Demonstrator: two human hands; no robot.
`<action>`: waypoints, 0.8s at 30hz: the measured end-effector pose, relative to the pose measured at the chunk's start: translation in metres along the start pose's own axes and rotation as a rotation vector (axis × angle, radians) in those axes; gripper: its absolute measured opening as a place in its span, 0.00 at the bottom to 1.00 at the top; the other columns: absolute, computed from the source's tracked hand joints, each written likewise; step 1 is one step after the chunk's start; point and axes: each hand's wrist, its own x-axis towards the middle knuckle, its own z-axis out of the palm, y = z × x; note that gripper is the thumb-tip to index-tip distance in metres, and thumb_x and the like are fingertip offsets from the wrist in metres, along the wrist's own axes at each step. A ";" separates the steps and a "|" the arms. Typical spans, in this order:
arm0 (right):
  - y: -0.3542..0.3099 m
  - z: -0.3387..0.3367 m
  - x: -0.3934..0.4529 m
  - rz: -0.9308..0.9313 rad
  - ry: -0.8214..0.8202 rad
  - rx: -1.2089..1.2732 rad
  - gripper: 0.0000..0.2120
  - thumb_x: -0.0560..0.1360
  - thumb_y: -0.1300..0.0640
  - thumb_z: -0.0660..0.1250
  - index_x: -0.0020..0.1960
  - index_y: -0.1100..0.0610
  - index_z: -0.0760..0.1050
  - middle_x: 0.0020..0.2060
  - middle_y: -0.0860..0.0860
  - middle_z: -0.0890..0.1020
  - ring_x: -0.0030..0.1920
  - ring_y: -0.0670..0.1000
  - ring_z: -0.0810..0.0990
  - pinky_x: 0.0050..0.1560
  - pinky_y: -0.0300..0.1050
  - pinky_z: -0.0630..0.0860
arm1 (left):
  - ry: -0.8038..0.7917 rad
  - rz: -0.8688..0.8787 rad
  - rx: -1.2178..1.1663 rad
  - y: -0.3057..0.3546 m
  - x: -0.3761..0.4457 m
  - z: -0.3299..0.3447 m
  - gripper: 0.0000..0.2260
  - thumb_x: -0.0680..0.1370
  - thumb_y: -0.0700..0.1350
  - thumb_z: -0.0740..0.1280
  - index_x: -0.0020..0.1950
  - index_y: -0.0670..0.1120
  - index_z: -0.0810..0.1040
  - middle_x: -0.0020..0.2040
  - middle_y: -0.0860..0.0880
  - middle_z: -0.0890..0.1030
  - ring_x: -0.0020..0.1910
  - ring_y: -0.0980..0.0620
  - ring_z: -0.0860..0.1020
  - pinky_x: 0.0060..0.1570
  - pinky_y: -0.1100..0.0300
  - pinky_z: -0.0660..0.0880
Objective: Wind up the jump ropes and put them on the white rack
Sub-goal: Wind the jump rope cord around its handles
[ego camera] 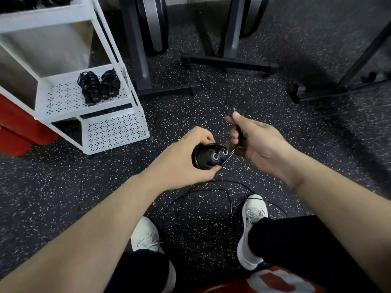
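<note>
**Jump rope bundle in left hand, cord pinched in right**

The left hand (186, 159) is held forward at mid-frame, its grip clenched around a wound jump rope (208, 158) above the floor. The two handle end caps face the camera, so the bundle's long axis runs away from the viewer into the palm.

The right hand (251, 142) sits just beside it, palm turned inward, fingers pinching a thin black cord (232, 115) that rises past the fingertips. This hand is motion-blurred; its exact hold on the cord is hard to make out.

A loose jump rope (203, 208) lies in loops on the speckled floor (63, 197) between two white shoes (251, 225).

Two wound bundles (98, 85) rest upright-tilted, side by side, on the middle shelf of the white rack (69, 98); its top tier is cut off by the frame edge.
</note>
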 end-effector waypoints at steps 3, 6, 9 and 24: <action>-0.004 0.001 -0.004 -0.098 -0.029 -0.184 0.13 0.79 0.49 0.68 0.59 0.54 0.82 0.30 0.48 0.76 0.32 0.47 0.73 0.51 0.51 0.71 | 0.020 -0.025 -0.065 -0.005 0.001 -0.001 0.18 0.70 0.53 0.77 0.51 0.59 0.70 0.52 0.62 0.79 0.51 0.58 0.80 0.54 0.54 0.78; -0.013 -0.002 -0.010 -0.252 -0.093 -0.505 0.09 0.80 0.50 0.68 0.46 0.52 0.85 0.32 0.50 0.82 0.36 0.58 0.78 0.50 0.47 0.75 | 0.067 -0.011 -0.109 -0.007 0.001 -0.005 0.25 0.71 0.48 0.79 0.57 0.65 0.67 0.50 0.60 0.79 0.52 0.59 0.80 0.58 0.64 0.74; -0.026 -0.013 -0.015 -0.311 -0.114 -0.878 0.17 0.76 0.43 0.68 0.38 0.53 0.85 0.49 0.39 0.87 0.33 0.58 0.79 0.39 0.45 0.78 | 0.096 -0.005 -0.140 -0.008 0.000 -0.011 0.28 0.71 0.48 0.79 0.56 0.64 0.62 0.48 0.55 0.80 0.51 0.56 0.81 0.59 0.57 0.74; -0.039 -0.039 -0.018 -0.375 -0.423 -1.146 0.18 0.71 0.35 0.67 0.56 0.41 0.85 0.40 0.42 0.87 0.46 0.64 0.84 0.54 0.65 0.79 | 0.041 -0.021 -0.053 0.010 -0.007 -0.006 0.21 0.64 0.67 0.73 0.51 0.67 0.68 0.50 0.64 0.81 0.52 0.50 0.82 0.60 0.42 0.77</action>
